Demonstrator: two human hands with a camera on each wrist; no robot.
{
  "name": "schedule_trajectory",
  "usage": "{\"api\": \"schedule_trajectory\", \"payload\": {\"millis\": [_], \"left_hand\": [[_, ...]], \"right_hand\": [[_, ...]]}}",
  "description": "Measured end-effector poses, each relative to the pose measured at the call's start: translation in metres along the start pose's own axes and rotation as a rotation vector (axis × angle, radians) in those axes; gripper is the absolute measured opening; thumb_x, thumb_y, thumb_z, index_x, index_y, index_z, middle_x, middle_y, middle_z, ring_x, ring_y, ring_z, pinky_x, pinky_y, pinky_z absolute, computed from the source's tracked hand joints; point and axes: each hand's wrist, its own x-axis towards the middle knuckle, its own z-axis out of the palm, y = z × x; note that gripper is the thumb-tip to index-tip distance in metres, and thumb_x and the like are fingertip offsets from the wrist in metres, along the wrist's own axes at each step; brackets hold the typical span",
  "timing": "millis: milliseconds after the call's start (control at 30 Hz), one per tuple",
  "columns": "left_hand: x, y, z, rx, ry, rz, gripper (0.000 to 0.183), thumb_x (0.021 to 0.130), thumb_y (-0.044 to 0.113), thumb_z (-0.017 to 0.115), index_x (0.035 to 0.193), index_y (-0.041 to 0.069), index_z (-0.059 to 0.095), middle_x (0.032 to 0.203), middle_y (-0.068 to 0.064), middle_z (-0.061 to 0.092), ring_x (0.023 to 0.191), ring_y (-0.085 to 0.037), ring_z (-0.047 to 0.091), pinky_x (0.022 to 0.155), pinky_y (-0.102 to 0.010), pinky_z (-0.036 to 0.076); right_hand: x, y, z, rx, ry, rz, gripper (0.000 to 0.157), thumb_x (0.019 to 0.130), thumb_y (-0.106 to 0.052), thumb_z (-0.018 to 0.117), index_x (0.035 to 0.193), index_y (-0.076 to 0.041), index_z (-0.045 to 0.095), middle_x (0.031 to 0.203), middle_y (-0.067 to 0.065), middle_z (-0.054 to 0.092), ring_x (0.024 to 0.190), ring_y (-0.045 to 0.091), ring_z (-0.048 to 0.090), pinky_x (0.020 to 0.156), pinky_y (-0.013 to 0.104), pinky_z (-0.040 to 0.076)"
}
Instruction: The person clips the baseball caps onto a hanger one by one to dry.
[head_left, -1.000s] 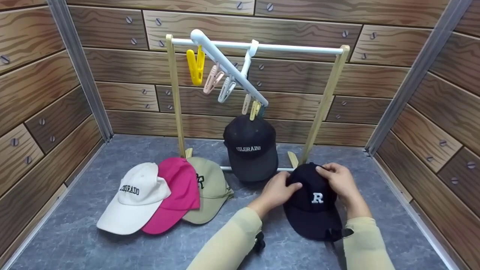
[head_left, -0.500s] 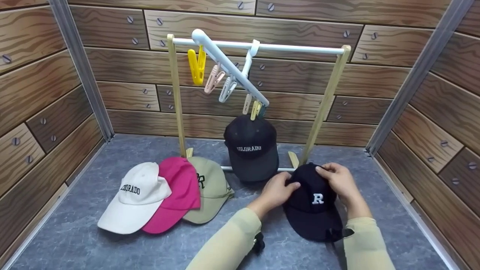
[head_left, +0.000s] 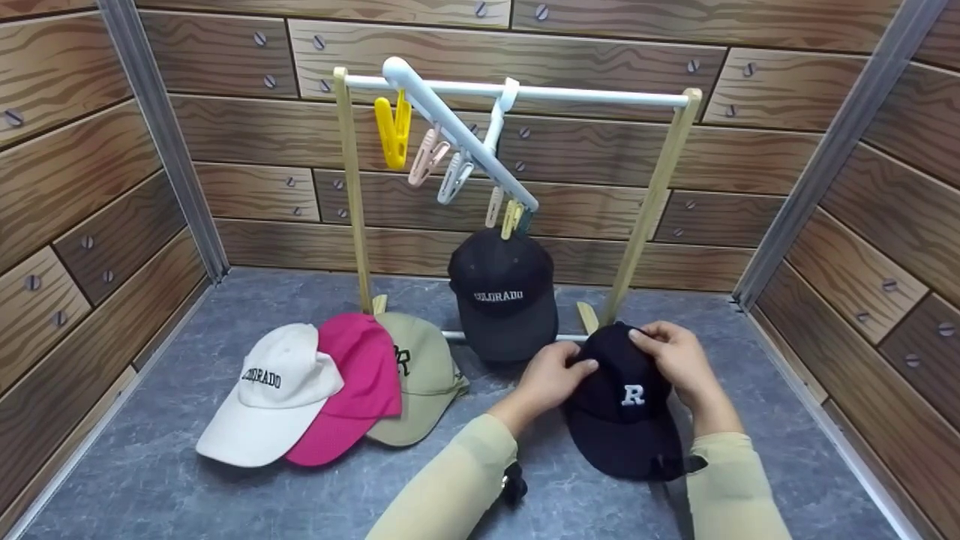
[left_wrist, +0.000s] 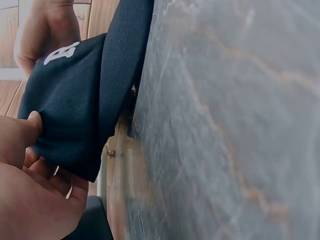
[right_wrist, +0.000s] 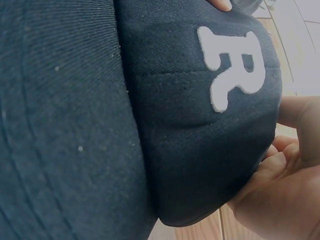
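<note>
Head view: dark cap (head_left: 621, 409) pinched by left hand (head_left: 550, 381) and right hand (head_left: 681, 367).
Left of them, a pink cap (head_left: 361, 386) is partly covered.

Head view high, forward and downward — wrist views close, sideways-turned — the R cap (head_left: 619, 412) in all three

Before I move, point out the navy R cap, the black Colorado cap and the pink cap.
Navy R cap (head_left: 634, 395): head view, on its white letter R.
Black Colorado cap (head_left: 499, 296): head view, on its front lettering.
Pink cap (head_left: 361, 379): head view, on its crown.
</note>
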Motion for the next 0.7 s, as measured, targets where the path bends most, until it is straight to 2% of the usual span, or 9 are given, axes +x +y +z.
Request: {"api": "schedule_trajectory", "payload": {"millis": [167,333,700], "left_hand": [[-0.001,-0.003,0.0,0.032,0.009,0.003,0.022,0.107,0.026,0.075,0.089,0.016,0.068,0.081,0.008,0.062,0.074,-0.01,0.058,0.071,-0.031,0.051],[-0.008,0.015,-0.014,-0.016,-0.012,-0.05,0.02,0.105,0.023,0.078,0.089,0.014,0.07,0.081,0.009,0.061,0.075,-0.008,0.056,0.075,-0.031,0.05],[-0.012,0.019,-0.022,-0.026,0.001,-0.047,0.022,0.105,0.024,0.079,0.088,0.014,0.069,0.082,0.01,0.059,0.076,-0.006,0.055,0.076,-0.029,0.049]], "right_hand": [[0.002,0.0,0.001,0.016,0.0,0.004,0.024,0.108,-0.021,0.076,0.11,0.003,0.072,0.082,-0.005,0.068,0.073,0.009,0.063,0.067,0.025,0.052],[0.003,-0.001,0.002,0.021,-0.002,0.005,0.024,0.109,-0.02,0.075,0.112,0.004,0.071,0.084,-0.004,0.067,0.075,0.009,0.062,0.068,0.025,0.052],[-0.003,-0.012,0.006,0.047,-0.029,-0.023,0.025,0.109,-0.022,0.075,0.11,0.002,0.07,0.086,-0.003,0.068,0.076,0.011,0.064,0.069,0.026,0.053]]}}
